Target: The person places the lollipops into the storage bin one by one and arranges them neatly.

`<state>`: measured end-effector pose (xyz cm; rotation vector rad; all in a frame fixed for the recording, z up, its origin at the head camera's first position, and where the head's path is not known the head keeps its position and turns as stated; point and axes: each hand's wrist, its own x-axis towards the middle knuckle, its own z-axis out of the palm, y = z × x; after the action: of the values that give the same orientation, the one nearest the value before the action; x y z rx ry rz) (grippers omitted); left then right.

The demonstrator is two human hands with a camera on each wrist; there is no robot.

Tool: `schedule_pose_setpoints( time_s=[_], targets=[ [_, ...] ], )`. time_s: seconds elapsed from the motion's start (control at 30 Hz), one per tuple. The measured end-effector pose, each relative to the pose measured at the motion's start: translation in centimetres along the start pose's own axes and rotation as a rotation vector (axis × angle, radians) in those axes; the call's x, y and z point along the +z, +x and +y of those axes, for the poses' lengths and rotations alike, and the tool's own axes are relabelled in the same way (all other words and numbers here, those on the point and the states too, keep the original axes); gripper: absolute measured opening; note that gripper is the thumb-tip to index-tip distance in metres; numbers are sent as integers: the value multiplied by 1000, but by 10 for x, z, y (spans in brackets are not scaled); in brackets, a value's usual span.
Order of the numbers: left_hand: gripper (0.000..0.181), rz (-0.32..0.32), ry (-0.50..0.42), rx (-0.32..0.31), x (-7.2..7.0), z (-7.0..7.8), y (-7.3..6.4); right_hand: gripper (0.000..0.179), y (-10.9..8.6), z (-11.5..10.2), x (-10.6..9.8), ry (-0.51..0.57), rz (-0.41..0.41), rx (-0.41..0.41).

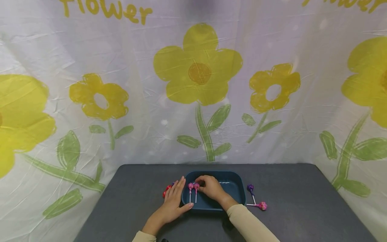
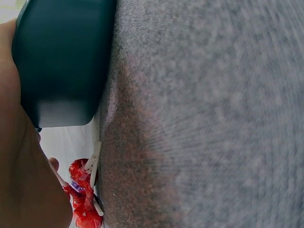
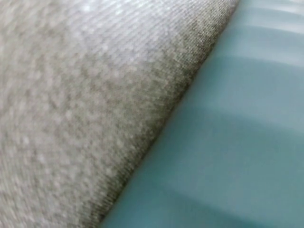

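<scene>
Two pink lollipops (image 1: 190, 186) side by side inside the blue tray (image 1: 231, 190); one pinched by the right hand (image 1: 212, 189), fingertips hard to see. At the tray's left, left hand (image 1: 173, 205) with straight fingers, partly hiding red lollipops (image 2: 88, 217).

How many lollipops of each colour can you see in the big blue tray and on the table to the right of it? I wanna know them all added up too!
Pink lollipops: 3 (2 in the tray, 1 on the right)
Purple lollipop: 1 (on the right)
Total in sight: 4
</scene>
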<state>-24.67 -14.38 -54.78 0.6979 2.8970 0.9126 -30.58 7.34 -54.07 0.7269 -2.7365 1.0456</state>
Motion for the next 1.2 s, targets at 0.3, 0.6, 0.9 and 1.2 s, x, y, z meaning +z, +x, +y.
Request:
schedule_pose_setpoints(
  time_s=[0.3,0.6,0.9,1.2],
  targets=[
    [95,-10,-12,-7,-1,1,0,25,0,4,0,5,-6,-5],
    [94,-7,-12,-8,0,1,0,27,-5,0,-10,3,-17,20],
    [95,-5,1,-5,1,-3,1,28,-15,-1,-29,19,-36,57],
    [95,-5,4,-8,2,-2,2,29,-37,-3,-64,10,10,44]
  ],
)
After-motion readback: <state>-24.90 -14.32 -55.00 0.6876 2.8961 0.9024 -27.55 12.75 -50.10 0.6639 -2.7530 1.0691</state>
